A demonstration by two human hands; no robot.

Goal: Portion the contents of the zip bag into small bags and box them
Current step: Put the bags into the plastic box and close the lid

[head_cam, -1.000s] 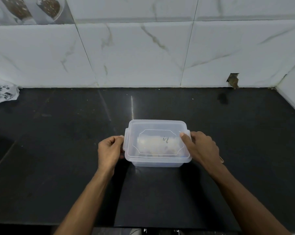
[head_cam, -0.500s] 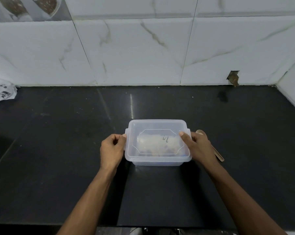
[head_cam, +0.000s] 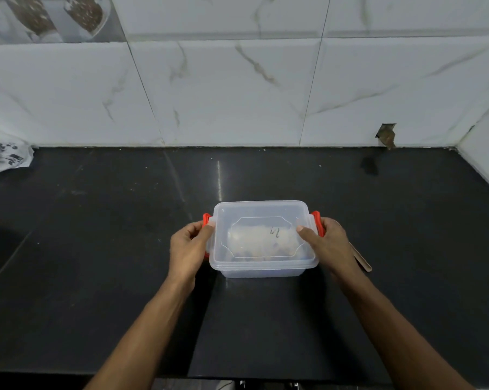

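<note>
Two hands are clasping the lidded plastic box (head_cam: 263,237) at frame centre. Left hand (head_cam: 187,249) and right hand (head_cam: 331,243) are curling fingers around its red side clips (head_cam: 317,220), thumbs pressing the lid.

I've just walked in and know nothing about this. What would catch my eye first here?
Most striking is the clear plastic box with its lid on, sitting mid-counter on the black countertop, pale contents showing dimly through it. The left hand and right hand hold its two ends, right at the bright red-orange clips on either side. Behind it all rises a white marble-look tiled wall.
</note>
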